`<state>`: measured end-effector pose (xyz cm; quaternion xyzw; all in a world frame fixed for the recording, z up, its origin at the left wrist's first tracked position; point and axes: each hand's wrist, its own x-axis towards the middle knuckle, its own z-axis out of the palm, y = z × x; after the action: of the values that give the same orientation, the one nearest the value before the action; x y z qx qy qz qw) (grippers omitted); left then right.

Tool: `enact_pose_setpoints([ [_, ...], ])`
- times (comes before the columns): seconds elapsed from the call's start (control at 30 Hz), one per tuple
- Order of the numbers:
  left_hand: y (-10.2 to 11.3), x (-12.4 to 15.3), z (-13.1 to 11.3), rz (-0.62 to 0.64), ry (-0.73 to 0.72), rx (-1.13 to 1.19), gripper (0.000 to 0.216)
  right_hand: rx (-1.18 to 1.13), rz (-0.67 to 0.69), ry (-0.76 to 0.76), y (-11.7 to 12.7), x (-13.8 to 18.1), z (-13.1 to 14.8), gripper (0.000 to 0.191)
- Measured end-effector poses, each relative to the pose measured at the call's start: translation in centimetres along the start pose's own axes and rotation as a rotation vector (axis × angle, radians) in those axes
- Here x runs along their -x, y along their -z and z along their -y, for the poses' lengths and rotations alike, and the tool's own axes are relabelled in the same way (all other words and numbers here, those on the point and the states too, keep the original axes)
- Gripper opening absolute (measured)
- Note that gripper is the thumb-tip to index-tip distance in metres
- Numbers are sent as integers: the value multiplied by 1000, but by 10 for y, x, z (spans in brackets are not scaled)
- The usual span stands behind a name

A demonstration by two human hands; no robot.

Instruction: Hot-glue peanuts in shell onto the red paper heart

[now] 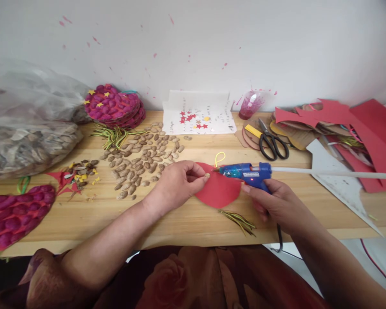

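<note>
A round red paper piece (219, 195) with a yellow cord loop (220, 157) at its top lies on the wooden table. My left hand (183, 182) is over its left edge, thumb and forefinger pinching a small pale peanut shell (207, 175). My right hand (278, 201) is wrapped round the handle of a blue glue gun (256, 172), its nozzle pointing left over the upper part of the paper. A long white glue stick (328, 172) juts from the gun's back. Below the paper lies a bundle of green and dark strings (239, 221).
Many peanut shells (138, 161) are spread left of centre, near a stack of purple shell-covered discs (112, 105). Black-handled scissors (273, 143), red paper scraps (369, 141) and a stained cup (251, 104) stand right. Filled plastic bags (28, 116) crowd the left; stars lie on white paper (176, 103).
</note>
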<state>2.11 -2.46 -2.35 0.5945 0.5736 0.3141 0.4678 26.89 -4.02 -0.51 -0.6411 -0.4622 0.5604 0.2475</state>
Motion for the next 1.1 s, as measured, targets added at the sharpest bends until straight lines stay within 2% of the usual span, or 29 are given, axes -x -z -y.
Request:
enact_pose_setpoints([
  [0.43,2,-3,1,29,25,109,20,-220,155,-145,19,-8,-5,37],
  [0.57,2,-3,2,18,9,88,21,-282,135,-128,17,-9,-3,33],
  [0.83,1,-2,1,23,2,74,20,-110,91,-51,2,-10,1,40],
  [1.1,1,-3,1,19,3,74,21,-42,41,-19,7,-1,-2,41],
])
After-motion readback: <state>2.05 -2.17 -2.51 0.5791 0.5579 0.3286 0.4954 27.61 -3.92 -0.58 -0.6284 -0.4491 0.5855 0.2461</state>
